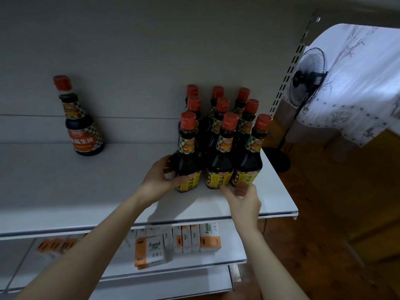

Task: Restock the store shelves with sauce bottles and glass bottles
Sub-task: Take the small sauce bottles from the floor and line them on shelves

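Head view showed a block of sauce bottles (223, 135), nine of them in three tight rows, standing on a white shelf (65, 191). At the block's front-left corner the left hand (159, 176) gripped the corner bottle (188, 161), thumb and fingers curled round its lower body. Just in front of the block's front row was the right hand (242, 198). Its fingers were blurred and looked loosely curled, and I could not tell whether they touched a bottle or held anything. A lone bottle (83, 124) stood well to the left of the block.

The likely trouble was a knock-on. The bottles were tall, narrow-necked and packed shoulder to shoulder, so a sideways shove on the corner bottle could have tipped its neighbour and then the row behind it. The block's right side sat near the shelf's open end (wooden floor (324, 213) below), so a toppled bottle there might have rolled off and broken. The right hand could also have clipped a base.
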Available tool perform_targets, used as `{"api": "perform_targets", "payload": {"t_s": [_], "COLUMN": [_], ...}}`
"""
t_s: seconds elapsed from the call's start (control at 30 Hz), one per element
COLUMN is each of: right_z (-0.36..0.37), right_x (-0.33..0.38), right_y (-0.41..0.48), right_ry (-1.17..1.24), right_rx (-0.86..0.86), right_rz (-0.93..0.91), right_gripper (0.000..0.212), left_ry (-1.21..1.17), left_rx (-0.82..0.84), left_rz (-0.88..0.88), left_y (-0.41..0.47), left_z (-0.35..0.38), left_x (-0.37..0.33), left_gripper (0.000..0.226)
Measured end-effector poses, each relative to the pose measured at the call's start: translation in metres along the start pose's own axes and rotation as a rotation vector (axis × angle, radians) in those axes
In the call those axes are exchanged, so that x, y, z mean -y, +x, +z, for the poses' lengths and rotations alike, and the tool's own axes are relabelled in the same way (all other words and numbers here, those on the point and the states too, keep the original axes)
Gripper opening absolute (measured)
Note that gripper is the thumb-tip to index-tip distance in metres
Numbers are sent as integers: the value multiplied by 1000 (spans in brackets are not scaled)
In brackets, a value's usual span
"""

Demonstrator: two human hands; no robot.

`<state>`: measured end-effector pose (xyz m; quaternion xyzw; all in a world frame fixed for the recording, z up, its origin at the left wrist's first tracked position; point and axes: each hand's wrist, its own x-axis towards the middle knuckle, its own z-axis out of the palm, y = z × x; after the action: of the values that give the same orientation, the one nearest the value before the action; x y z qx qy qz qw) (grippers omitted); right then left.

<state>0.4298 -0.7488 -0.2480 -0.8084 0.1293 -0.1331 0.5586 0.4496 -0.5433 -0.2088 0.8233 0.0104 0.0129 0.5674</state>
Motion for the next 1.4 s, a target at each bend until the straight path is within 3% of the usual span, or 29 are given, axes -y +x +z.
{"api": "perform_targets", "payload": {"t_s": [0.1, 0.17, 0.27, 0.33, 0.4, 0.87, 1.17, 1.4], "right_z": [-12, -18, -21, -21, -20, -14, -15, -15], "right_x": [-5, -8, -11, -11, -10, -15, -14, -13], "right_y": [5, 12, 25, 31, 33, 45, 45, 45], "right_ry": [-5, -16, -14, -2, 6, -13, -28, -63], "right_rx": [-60, -69, 41, 109, 137, 91, 88, 101], "right_rz": [-16, -14, 24, -10, -47, -75, -63, -52], "right_gripper": [42, 60, 93, 103, 101, 91, 87, 86], "left_ry": [-33, -43, -58, -67, -43, 12, -50, 30], "left_rx": [-8, -6, 4, 6, -16, -105, 63, 40], "left_rz": [-18, 20, 73, 74, 79, 108, 34, 31], "left_y": [1, -2, -5, -5, -4, 1, 11, 10], "left_z": [3, 6, 13, 18, 23, 35, 24, 27], "left_x": [2, 3, 5, 4, 3, 2, 11, 6], "left_gripper": [77, 70, 63, 73, 80, 73, 83, 88]}}
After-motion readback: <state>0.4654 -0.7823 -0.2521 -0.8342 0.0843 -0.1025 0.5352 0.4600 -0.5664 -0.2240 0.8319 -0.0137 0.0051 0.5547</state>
